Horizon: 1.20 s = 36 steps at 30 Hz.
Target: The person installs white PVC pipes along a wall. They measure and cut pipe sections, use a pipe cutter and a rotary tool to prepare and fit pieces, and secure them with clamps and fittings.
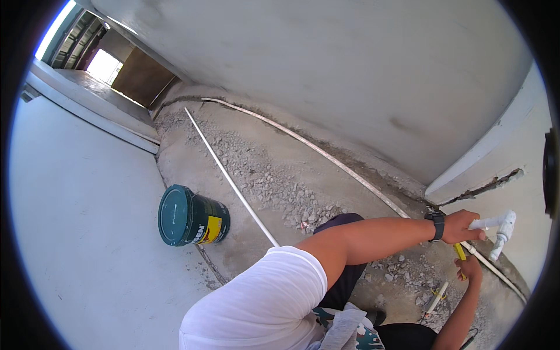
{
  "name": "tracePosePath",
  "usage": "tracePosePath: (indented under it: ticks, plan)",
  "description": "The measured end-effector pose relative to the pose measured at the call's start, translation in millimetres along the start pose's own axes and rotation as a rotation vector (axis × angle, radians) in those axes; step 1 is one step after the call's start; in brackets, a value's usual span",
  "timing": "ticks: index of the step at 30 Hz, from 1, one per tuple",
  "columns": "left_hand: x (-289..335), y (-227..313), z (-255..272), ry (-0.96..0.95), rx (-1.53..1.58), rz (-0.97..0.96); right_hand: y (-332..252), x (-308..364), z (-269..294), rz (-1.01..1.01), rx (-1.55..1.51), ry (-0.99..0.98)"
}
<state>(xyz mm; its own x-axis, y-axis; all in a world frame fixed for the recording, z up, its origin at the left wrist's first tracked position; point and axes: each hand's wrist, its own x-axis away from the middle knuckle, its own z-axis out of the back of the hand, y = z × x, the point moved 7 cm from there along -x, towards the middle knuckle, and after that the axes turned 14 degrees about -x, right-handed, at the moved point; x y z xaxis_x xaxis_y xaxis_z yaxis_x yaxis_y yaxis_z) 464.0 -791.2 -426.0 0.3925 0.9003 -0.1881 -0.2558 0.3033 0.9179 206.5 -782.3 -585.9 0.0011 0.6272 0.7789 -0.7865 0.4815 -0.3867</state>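
A short white plastic pipe with elbow fittings (pixel 505 226) extends from my left hand (pixel 462 226), whose fingers are wrapped round its near end. A dark watch (pixel 435 226) circles that wrist. Just below, my right hand (pixel 469 268) is closed on a narrow yellow tool (pixel 460 252) that reaches up toward my left hand; its exact kind is hard to make out. Beside both hands, a long white pipe (pixel 326 153) runs along the foot of the wall and passes behind my left hand.
A dark green lidded bucket (pixel 175 216) rests at the left. A loose white pipe (pixel 230 178) lies across the floor next to broken rubble (pixel 291 198). A short pipe piece (pixel 436 298) is near my right forearm. A jagged slot (pixel 493 185) cuts the right wall.
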Motion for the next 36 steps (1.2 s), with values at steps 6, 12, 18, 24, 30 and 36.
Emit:
tracePosePath:
  ticks: [6,12,18,24,30,36]
  plan:
    - [2.0,-14.7,6.2,-0.060,-0.090,-0.019,7.4,-13.4,8.0,0.072,0.171,0.107]
    - [-0.2,-5.7,23.8,-0.118,-0.089,-0.082,7.9,-13.8,-1.6,0.102,0.049,0.009]
    - [-0.2,-0.5,35.3,-0.209,-0.219,-0.079,-7.8,3.4,-1.7,-0.019,0.134,0.007]
    - [9.6,-10.6,19.3,-0.286,0.041,0.026,-17.0,19.2,2.8,-0.029,0.153,0.047]
    - [12.9,-4.4,1.0,-0.205,-0.076,-0.057,-22.7,24.7,-1.5,-0.052,0.164,0.024]
    - [5.5,1.6,11.6,-0.105,-0.032,0.032,-28.3,25.1,-15.6,0.008,0.183,-0.001]
